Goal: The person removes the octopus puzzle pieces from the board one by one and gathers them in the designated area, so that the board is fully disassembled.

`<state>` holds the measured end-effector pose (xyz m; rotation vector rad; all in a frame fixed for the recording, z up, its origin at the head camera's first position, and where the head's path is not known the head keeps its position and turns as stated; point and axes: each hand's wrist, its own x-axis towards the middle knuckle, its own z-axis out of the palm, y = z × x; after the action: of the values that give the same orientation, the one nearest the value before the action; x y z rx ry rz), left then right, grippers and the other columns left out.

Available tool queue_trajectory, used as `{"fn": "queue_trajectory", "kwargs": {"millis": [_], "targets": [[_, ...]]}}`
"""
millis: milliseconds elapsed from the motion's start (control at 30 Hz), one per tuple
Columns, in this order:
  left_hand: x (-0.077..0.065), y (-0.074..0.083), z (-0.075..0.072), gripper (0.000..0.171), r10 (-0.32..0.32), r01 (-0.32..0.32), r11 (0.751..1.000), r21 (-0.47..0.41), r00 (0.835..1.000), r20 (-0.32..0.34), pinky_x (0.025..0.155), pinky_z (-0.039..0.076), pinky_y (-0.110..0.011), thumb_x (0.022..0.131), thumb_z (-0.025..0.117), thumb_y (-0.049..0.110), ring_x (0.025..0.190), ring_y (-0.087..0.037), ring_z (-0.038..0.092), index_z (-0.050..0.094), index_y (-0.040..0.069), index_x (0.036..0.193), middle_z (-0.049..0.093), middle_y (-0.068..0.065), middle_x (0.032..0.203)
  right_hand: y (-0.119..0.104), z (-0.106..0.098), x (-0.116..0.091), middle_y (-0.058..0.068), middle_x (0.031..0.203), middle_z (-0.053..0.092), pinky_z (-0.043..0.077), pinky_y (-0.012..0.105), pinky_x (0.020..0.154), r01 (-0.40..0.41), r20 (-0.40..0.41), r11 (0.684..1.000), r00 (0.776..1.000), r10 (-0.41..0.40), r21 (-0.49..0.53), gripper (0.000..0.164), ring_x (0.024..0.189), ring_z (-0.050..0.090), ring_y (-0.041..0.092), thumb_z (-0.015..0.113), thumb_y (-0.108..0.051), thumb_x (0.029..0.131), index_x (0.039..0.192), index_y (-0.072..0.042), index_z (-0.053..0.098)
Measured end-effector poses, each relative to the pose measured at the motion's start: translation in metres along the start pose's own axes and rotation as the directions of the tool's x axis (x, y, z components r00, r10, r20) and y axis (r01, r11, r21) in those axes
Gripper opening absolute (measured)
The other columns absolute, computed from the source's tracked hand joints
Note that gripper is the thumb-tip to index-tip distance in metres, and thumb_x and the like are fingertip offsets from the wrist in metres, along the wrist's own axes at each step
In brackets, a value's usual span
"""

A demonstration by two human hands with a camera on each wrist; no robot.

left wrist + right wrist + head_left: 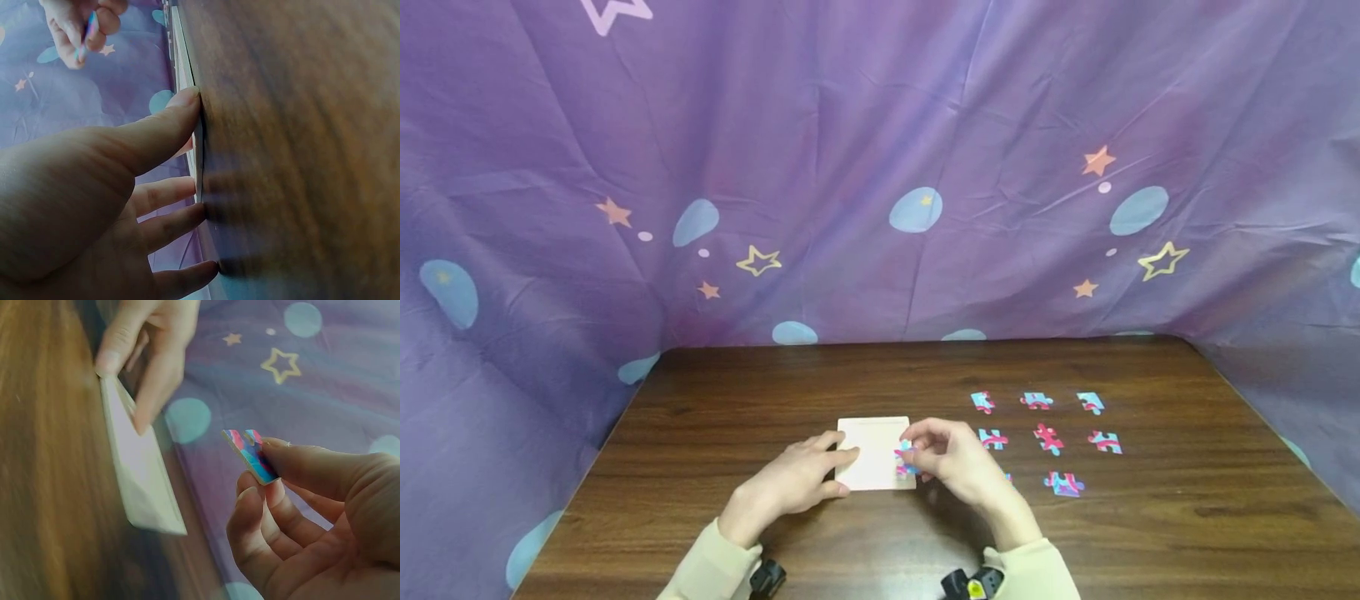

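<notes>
A white square puzzle board lies on the table in front of me. My left hand rests at its left side, the thumb at the near corner and fairly straight fingers on the surface and far edge. Between thumb and fingers my right hand pinches a pink-and-blue puzzle piece, held above the board's right side. In the right wrist view the piece is tilted and clear of the board. The left wrist view shows the left thumb along the board's edge.
Several loose puzzle pieces lie in spaced rows to the right, among them a pink one and a corner-shaped one. One is partly hidden behind the right wrist. A purple curtain with stars stands around the brown wooden table.
</notes>
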<state>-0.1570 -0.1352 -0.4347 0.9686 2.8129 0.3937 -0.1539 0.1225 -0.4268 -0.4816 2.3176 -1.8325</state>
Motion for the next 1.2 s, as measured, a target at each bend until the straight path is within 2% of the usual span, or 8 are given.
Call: {"fn": "queue_trajectory", "kwargs": {"millis": [133,400,567,733,867,967,1067,1200], "targets": [[-0.001,0.000,-0.001,0.053,0.001,-0.001,1.000,-0.002,1.000,0.006,0.107,0.036,-0.055,0.093,0.066,0.031,0.131,-0.038,0.045,0.055,0.008,0.139,0.043,-0.021,0.145,-0.004,-0.016,-0.008,0.009,0.080,0.061,0.055,0.029,0.058,0.006,-0.018,1.000,1.000,-0.006,0.016,0.027,0.064,0.061,0.017,0.073,0.000,0.084,0.106,0.012,0.063],[-0.002,0.001,-0.001,0.053,0.016,-0.017,1.000,0.010,1.000,0.005,0.106,0.037,-0.055,0.092,0.067,0.030,0.130,-0.038,0.045,0.055,0.008,0.139,0.044,-0.022,0.144,-0.006,-0.050,-0.033,0.007,0.079,0.063,0.049,0.027,0.052,-0.018,-0.089,0.996,0.996,0.011,-0.085,0.024,0.062,0.059,0.014,0.076,-0.011,0.084,0.104,0.000,0.067],[-0.002,0.000,-0.001,0.053,0.024,-0.024,1.000,0.019,1.000,0.002,0.105,0.038,-0.055,0.092,0.067,0.031,0.130,-0.038,0.046,0.056,0.008,0.138,0.044,-0.022,0.144,0.003,-0.075,-0.052,0.007,0.081,0.068,0.051,0.029,0.055,-0.017,-0.134,0.995,0.991,0.004,-0.100,0.026,0.068,0.063,0.015,0.075,-0.011,0.086,0.106,0.003,0.066],[-0.001,0.001,-0.002,0.053,0.017,-0.017,1.000,0.006,1.000,-0.003,0.104,0.039,-0.056,0.092,0.067,0.030,0.129,-0.040,0.046,0.056,0.007,0.138,0.044,-0.023,0.144,0.015,-0.115,-0.066,0.002,0.081,0.066,0.051,0.031,0.055,-0.077,-0.257,0.990,0.965,0.044,-0.117,0.031,0.066,0.060,0.013,0.073,-0.014,0.089,0.111,0.005,0.064],[0.001,0.001,-0.002,0.053,0.015,-0.015,1.000,0.009,1.000,-0.003,0.104,0.039,-0.056,0.092,0.067,0.031,0.128,-0.040,0.047,0.056,0.007,0.138,0.044,-0.023,0.144,0.026,-0.151,-0.080,-0.005,0.083,0.066,0.052,0.029,0.059,-0.101,-0.330,0.989,0.942,0.060,-0.108,0.023,0.069,0.060,0.012,0.070,-0.014,0.091,0.111,-0.003,0.067],[0.001,0.000,-0.001,0.053,0.011,-0.011,1.000,0.008,1.000,0.006,0.105,0.038,-0.056,0.092,0.067,0.031,0.129,-0.040,0.046,0.055,0.008,0.139,0.043,-0.022,0.144,0.031,-0.173,-0.095,-0.008,0.084,0.066,0.051,0.028,0.061,-0.156,-0.358,0.980,0.928,0.103,-0.123,0.025,0.070,0.059,0.010,0.069,-0.019,0.093,0.114,-0.006,0.067],[0.001,0.001,-0.001,0.053,0.014,-0.014,1.000,0.010,1.000,0.006,0.105,0.038,-0.055,0.093,0.066,0.031,0.130,-0.039,0.045,0.055,0.008,0.139,0.043,-0.022,0.145,0.035,-0.189,-0.107,-0.006,0.083,0.067,0.052,0.028,0.061,-0.195,-0.376,0.967,0.918,0.122,-0.163,0.031,0.070,0.059,0.011,0.068,-0.020,0.094,0.117,-0.001,0.064],[-0.001,0.003,-0.001,0.054,0.021,-0.021,1.000,-0.004,1.000,-0.007,0.104,0.038,-0.056,0.092,0.067,0.030,0.129,-0.040,0.045,0.055,0.007,0.139,0.044,-0.024,0.144,0.043,-0.202,-0.115,-0.003,0.077,0.064,0.050,0.027,0.056,-0.219,-0.368,0.955,0.920,0.133,-0.203,0.025,0.065,0.058,0.011,0.069,-0.015,0.093,0.111,0.001,0.065]]}}
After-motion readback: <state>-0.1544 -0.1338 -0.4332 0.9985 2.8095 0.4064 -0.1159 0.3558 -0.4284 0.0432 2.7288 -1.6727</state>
